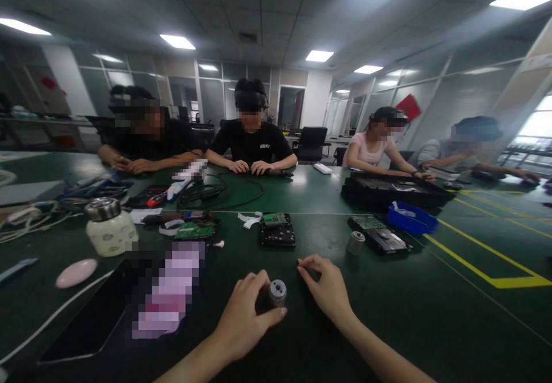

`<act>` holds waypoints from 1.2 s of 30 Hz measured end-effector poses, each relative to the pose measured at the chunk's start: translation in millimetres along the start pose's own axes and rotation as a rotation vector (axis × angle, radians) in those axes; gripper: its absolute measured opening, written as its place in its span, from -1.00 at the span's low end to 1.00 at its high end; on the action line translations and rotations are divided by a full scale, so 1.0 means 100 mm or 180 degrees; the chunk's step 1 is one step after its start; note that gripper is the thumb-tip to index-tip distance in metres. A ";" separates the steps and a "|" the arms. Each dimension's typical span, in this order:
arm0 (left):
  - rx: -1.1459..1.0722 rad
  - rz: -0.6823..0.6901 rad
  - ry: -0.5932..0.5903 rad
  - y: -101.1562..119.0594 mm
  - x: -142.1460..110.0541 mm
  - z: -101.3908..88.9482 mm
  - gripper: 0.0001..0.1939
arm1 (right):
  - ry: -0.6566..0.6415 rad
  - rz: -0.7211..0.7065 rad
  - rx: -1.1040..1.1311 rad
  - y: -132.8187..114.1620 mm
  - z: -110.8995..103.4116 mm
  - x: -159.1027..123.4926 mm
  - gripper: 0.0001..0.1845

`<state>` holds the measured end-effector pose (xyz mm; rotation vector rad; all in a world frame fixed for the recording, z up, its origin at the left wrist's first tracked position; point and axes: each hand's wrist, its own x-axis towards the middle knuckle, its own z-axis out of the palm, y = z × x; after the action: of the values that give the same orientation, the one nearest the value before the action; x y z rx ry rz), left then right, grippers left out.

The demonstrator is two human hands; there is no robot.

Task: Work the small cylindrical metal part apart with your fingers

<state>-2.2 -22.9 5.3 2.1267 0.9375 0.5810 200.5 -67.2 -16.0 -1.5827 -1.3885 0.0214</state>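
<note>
Upright on the green tabletop stands a small metal cylinder (pixel 278 294) with holes in its top face. My left hand (pixel 246 314) is closed around its side, thumb in front and fingers behind. To the right of it, my right hand (pixel 325 285) is pinched at the fingertips just above the table, on a tiny dark thing too small to name. A second metal cylinder (pixel 356 242) stands farther right. Beyond my hands lie a hard drive with a green circuit board (pixel 276 230) and another opened drive (pixel 382 233).
At left are a tablet (pixel 86 308), a pink oval object (pixel 76 273) and a patterned jar (pixel 111 228). A blue tray (pixel 411 218) and a black bin (pixel 397 192) stand at right. Yellow tape marks the table. Several people sit across, and a black cable (pixel 241 179) loops near one.
</note>
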 end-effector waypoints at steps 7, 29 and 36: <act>0.0008 0.0000 -0.0069 -0.04 0.01 0.03 -0.82 | 0.0209 -0.0620 0.0084 -0.26 0.02 -0.13 -0.89; 0.0319 0.0427 0.0012 -0.07 0.02 -0.01 -0.79 | -0.0105 -0.0826 0.1141 -0.52 0.06 -0.25 -0.80; 0.0310 0.0395 -0.0012 -0.10 0.02 -0.01 -0.80 | -0.0475 -0.0804 0.0918 -0.52 0.01 -0.23 -0.72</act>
<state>-5.8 -16.9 -1.5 2.2846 0.8516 0.6036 153.6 -91.5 4.9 -1.1804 -1.6141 0.1831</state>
